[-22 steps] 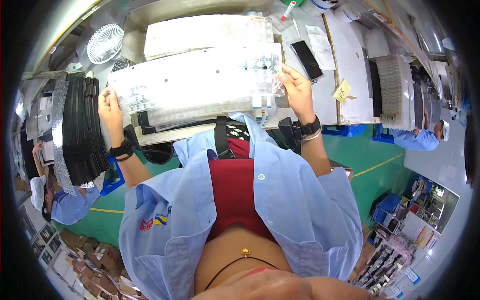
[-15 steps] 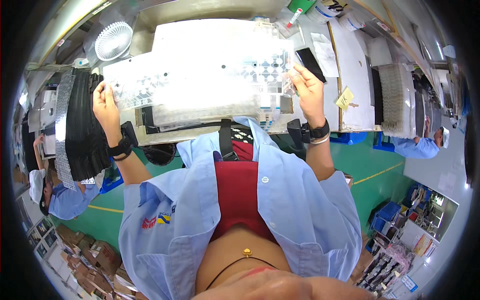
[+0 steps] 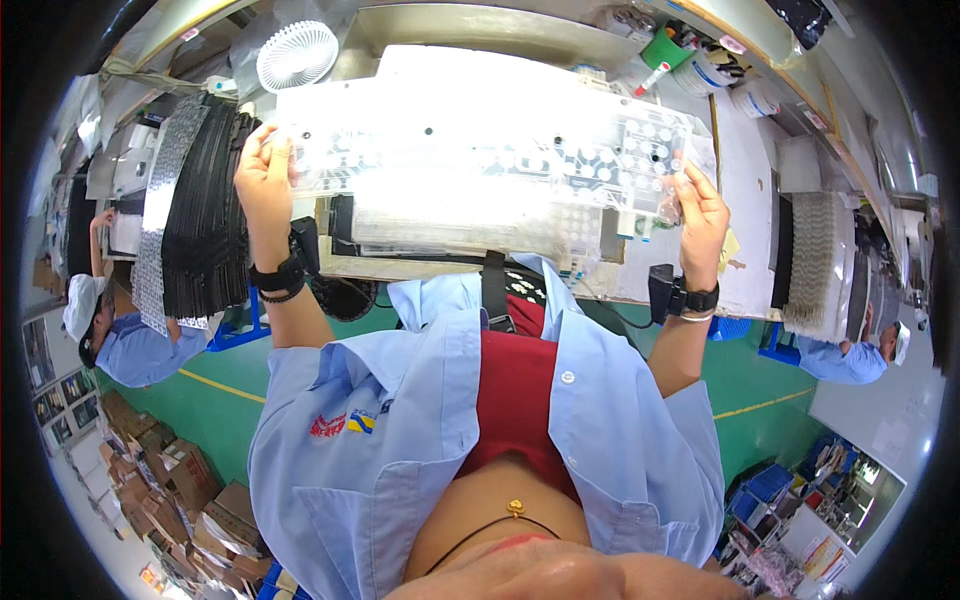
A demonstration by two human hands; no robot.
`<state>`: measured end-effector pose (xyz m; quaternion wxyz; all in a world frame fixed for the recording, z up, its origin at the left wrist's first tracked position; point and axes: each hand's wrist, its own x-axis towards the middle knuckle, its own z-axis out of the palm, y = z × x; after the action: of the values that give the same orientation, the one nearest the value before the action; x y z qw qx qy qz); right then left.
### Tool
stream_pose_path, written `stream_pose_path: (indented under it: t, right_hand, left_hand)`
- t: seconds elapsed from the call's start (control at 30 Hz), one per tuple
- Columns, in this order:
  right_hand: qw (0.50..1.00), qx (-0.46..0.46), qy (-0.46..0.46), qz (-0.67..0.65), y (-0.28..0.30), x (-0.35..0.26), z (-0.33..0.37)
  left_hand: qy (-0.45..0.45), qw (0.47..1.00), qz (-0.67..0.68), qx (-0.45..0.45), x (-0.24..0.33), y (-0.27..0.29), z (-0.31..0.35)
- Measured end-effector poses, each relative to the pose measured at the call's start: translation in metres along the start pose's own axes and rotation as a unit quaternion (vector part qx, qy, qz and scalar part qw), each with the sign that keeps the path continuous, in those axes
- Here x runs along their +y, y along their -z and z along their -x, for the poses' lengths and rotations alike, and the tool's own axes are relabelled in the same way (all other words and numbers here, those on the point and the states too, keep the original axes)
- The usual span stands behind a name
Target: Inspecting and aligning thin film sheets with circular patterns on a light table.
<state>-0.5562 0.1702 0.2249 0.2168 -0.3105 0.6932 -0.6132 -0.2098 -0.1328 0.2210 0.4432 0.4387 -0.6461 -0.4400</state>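
Note:
Stretched between my two hands is a long clear plastic sheet [image 3: 600, 165] printed with a grey pattern of rounded shapes and small black dots. My left hand [image 3: 266, 190] pinches its left end between thumb and fingers. At the other end, my right hand [image 3: 703, 220] grips the right edge the same way. The sheet is raised over a bright white lit surface [image 3: 470, 65], and glare washes out its middle. Below its near edge lies a pile of similar translucent sheets [image 3: 440, 230], partly covered by the held one.
A white round fan [image 3: 297, 56] stands at the back left. Behind on the right are a red-and-white marker [image 3: 652, 78], a green cup [image 3: 668, 47] and white tubs [image 3: 700, 72]. Black strips [image 3: 205, 200] hang at the left. Co-workers [image 3: 150, 345] sit at both sides.
My view has turned, so the bench appears shifted to the right. Both hands still hold the sheet; its right end now covers the place where a black phone showed.

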Motion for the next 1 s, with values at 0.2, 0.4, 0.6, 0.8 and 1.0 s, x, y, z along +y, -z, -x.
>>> stream_pose_path:
  t: [0.2, 0.4, 0.6, 0.8, 1.0]
  right_hand:
    - [0.999, 0.029, -0.016, 0.004, 0.012, 0.0, -0.005]
    - [0.999, 0.036, -0.023, 0.006, 0.024, 0.006, -0.007]
    - [0.997, 0.054, -0.05, 0.011, 0.04, 0.016, -0.008]
    - [0.997, 0.037, -0.069, -0.01, 0.053, 0.033, -0.003]
    - [0.997, 0.047, -0.062, -0.027, 0.057, 0.033, 0.008]
  left_hand:
    - [0.026, 0.999, 0.022, -0.031, 0.016, -0.005, 0.006]
    - [0.065, 0.995, 0.037, -0.062, 0.015, -0.002, 0.009]
    - [0.067, 0.981, 0.119, -0.135, 0.024, -0.02, 0.015]
    - [0.113, 0.966, 0.124, -0.195, 0.014, -0.024, 0.022]
    - [0.12, 0.964, 0.123, -0.204, 0.016, -0.02, 0.028]
